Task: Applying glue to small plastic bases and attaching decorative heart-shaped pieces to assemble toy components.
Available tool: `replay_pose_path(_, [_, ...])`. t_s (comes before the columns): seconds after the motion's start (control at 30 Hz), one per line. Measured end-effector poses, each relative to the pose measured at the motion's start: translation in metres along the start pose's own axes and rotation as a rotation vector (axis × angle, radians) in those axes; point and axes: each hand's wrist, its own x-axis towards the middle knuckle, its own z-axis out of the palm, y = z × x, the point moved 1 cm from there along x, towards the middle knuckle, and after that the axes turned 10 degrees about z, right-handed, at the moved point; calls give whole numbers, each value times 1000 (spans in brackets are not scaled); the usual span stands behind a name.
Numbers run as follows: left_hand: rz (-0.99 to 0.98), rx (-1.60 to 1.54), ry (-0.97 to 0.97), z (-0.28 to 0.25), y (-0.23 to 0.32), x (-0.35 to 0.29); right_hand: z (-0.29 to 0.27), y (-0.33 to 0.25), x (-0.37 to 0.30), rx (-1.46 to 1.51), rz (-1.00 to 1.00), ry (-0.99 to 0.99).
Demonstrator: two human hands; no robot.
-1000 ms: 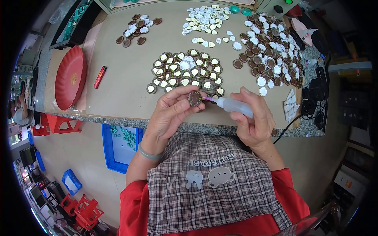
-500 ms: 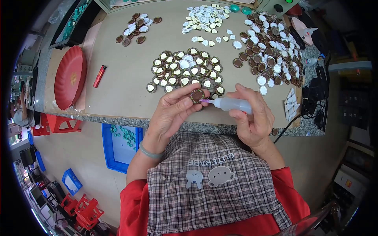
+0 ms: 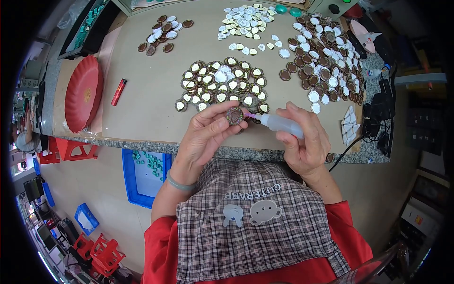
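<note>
Two hands closed at tabletop (image 3: 142,109) near edge: left hand (image 3: 210,132) pinching brown disc (image 3: 234,115), right hand (image 3: 305,142) gripping glue bottle (image 3: 279,124), nozzle touching disc.

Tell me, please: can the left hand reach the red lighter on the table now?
Probably not at once. The left hand is pinching a small brown round piece. The red lighter lies apart to its left, with bare table between.
</note>
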Motion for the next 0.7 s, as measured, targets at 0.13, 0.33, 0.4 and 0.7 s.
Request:
replay_pose_path(0.13, [0, 51, 10, 1, 2, 0, 2, 0, -1, -15, -44, 5])
replay_pose_path(0.33, [23, 61, 33, 1, 2, 1, 0, -6, 1, 8, 1, -65])
replay_pose_path(0.4, [18, 51, 50, 1, 2, 2, 2, -6, 0, 31, 32, -70])
replay_pose_path(0.7, [-17, -44, 2, -4, 1, 4, 0, 14, -1, 634, 610, -14])
